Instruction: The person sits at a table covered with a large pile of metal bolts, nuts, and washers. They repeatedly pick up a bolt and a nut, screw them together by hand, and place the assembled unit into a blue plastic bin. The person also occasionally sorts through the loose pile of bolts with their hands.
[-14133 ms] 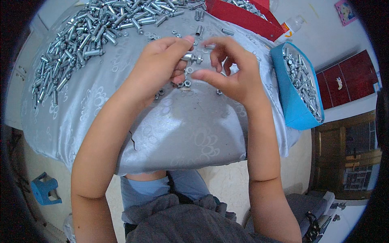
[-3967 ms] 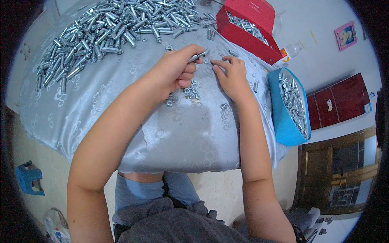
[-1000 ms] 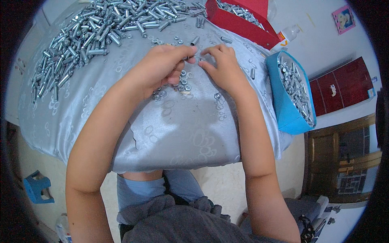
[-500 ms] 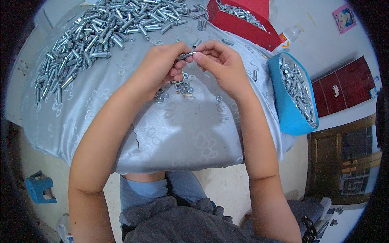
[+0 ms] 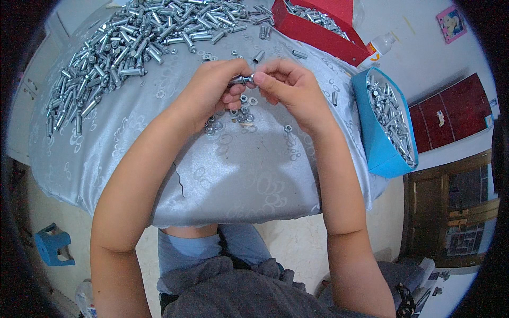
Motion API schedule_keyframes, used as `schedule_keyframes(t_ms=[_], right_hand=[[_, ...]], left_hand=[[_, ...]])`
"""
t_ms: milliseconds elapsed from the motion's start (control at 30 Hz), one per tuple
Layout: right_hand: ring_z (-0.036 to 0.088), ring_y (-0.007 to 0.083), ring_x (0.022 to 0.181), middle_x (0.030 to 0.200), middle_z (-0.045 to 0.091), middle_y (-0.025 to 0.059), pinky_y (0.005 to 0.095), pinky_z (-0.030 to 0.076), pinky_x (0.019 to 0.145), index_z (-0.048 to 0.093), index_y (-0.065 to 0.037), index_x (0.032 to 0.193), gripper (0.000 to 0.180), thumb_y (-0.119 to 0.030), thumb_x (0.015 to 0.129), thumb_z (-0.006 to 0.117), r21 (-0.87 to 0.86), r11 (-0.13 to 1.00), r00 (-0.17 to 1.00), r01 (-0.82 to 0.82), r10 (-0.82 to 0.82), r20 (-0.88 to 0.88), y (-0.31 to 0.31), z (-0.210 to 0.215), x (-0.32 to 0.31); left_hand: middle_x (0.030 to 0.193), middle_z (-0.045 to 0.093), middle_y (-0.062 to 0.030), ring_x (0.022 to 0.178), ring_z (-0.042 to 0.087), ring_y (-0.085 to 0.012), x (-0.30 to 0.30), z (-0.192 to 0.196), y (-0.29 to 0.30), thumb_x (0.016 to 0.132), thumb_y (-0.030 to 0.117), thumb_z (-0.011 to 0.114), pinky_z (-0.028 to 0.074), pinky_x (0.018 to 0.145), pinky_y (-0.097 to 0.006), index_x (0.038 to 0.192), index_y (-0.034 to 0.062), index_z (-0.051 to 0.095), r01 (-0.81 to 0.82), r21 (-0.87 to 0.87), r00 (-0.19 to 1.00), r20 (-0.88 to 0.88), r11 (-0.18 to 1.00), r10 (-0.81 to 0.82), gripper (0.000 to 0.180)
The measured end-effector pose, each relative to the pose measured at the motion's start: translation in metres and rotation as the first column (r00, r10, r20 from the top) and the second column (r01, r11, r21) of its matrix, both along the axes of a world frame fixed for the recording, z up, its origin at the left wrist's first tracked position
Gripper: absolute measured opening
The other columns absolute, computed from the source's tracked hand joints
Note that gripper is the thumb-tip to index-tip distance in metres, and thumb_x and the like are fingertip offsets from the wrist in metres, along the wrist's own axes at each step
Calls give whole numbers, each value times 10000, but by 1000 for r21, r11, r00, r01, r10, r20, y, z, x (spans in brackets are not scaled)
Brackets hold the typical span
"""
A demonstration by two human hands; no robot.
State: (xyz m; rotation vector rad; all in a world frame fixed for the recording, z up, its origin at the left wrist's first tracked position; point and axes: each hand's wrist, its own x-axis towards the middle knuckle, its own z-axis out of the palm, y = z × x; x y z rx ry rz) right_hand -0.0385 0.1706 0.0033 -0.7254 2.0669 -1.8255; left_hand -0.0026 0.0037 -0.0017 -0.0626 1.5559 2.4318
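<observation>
My left hand [image 5: 220, 82] is closed around a silver expansion bolt [image 5: 240, 80] held lying sideways, its end pointing right. At that end, my right hand [image 5: 290, 87] pinches a small shiny nut or washer between thumb and forefinger; the fingertips partly hide it, and the other fingers are blurred. Below the hands lie several loose nuts [image 5: 244, 114] and a flat washer [image 5: 253, 101]. A loose metal sleeve [image 5: 258, 56] rests just beyond the fingers.
A large heap of expansion bolts [image 5: 132, 45] covers the table's far left. A red box [image 5: 318, 40] and a blue bin [image 5: 368, 122], both holding metal parts, stand at the right, with a bottle [image 5: 380, 46] between them. Silvery cloth [image 5: 228, 185] covers the table.
The bolt in my left hand has tilted closer to level. My right fingertips have moved slightly down, and a bright ring now shows on the bolt's end.
</observation>
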Motion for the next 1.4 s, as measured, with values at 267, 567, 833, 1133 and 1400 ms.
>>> schedule_keyframes(t_ms=[267, 567, 833, 1133, 1400], right_hand=[[474, 41, 580, 717, 583, -4, 171, 361, 493, 588, -25, 895, 204, -181, 785, 659, -66, 996, 992, -54, 61, 106, -3, 2, 5], [531, 65, 680, 760, 584, 5, 188, 429, 600, 562, -31, 890, 198, -118, 759, 683, -159, 980, 990, -122, 132, 55, -5, 3, 12], [581, 108, 832, 914, 612, 56, 224, 475, 713, 605, 10, 970, 214, -34, 765, 649, -124, 989, 953, 76, -109, -282, -5, 2, 10], [597, 142, 773, 869, 610, 87, 247, 479, 684, 629, -28, 918, 199, -95, 737, 677, -42, 995, 784, 90, -97, -614, -5, -8, 1], [508, 154, 618, 770, 571, 82, 267, 423, 571, 614, -42, 899, 207, -176, 751, 670, 136, 969, 826, 207, -99, -555, -4, 0, 10]], left_hand=[[531, 384, 3, 425, 309, -62, -4, -9, -8, 771, 193, 520, 287, 406, -233, 699, 22, 512, 114, 95, 992, -67, 989, -108, 185], [518, 346, 28, 422, 290, -54, 3, -2, 3, 785, 208, 504, 241, 378, -214, 697, 49, 506, -18, -18, 999, -42, 1000, 18, 182], [539, 345, 61, 433, 295, -49, 2, 2, 3, 862, 327, 497, 228, 392, -212, 805, 97, 528, -154, -154, 979, -154, 976, 130, 239], [516, 326, 66, 437, 298, -54, -1, -1, 1, 864, 342, 498, 236, 412, -213, 774, 102, 532, -205, -252, 964, -220, 946, 150, 259], [524, 362, 58, 440, 317, -55, -4, -5, 0, 859, 341, 501, 254, 419, -214, 752, 103, 538, -247, -313, 956, -233, 917, 178, 264]])
